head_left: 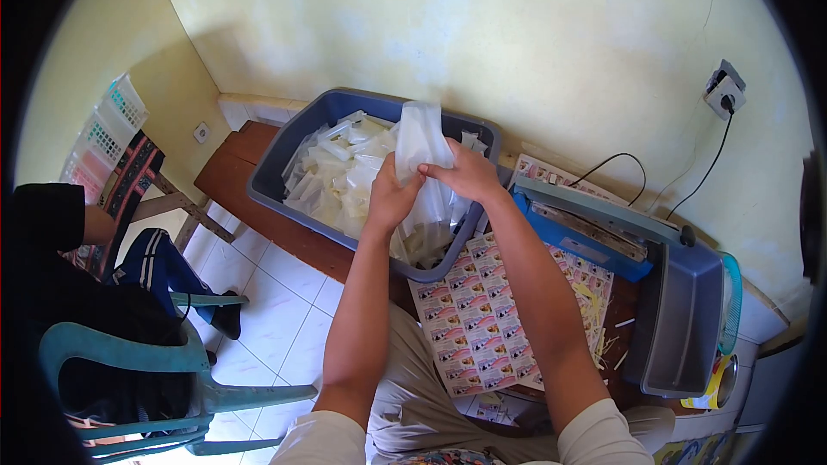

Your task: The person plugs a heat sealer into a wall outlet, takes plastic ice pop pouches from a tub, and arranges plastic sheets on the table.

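Left hand (394,194) and right hand (472,174) close together, fingers curled, thumbs nearly meeting; both pinch the lower part of a cloudy plastic bag (420,131), its top upright. Bag is above the grey tub (320,114), over a heap of packets (345,168). Step in hand, my reading: handling one bag with both thumbs; contents unclear. Such thin film seems to call for a light, even pinch. Tub sits on a brown bench (241,164). Beyond the right forearm: printed sheet (469,319), blue machine (594,245), second tub (685,319).
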Demonstrator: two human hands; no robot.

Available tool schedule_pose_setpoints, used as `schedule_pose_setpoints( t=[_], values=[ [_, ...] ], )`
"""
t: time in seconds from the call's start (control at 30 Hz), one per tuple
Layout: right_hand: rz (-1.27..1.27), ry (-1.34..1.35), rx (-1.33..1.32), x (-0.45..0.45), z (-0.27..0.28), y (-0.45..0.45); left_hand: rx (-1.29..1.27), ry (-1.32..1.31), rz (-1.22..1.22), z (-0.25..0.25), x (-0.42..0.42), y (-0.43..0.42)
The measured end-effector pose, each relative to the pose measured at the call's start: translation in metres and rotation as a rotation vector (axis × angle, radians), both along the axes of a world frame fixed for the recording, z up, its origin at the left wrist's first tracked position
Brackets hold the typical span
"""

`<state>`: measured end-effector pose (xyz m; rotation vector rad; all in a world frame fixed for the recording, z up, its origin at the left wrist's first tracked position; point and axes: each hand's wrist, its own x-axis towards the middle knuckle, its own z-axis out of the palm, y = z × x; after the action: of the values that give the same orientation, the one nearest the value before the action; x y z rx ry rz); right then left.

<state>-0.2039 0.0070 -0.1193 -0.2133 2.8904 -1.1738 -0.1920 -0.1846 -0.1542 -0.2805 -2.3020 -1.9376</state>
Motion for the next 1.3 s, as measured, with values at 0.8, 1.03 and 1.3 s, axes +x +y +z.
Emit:
schedule_pose_setpoints(
  t=[0.8, 1.03, 1.3],
  values=[
    [-0.211, 0.173, -0.894, 0.209, 0.068, 0.108, 0.537, -0.149, -0.678, 0.084, 0.128, 0.105],
    [-0.422, 0.089, -0.825, 0.291, 0.007, 0.142, 0.300, -0.248, -0.784, 0.033, 0.168, 0.138],
    [-0.569, -0.039, -0.948, 0.319, -0.093, 0.156, -0.147, -0.201, -0.690, -0.050, 0.179, 0.151]
  ],
)
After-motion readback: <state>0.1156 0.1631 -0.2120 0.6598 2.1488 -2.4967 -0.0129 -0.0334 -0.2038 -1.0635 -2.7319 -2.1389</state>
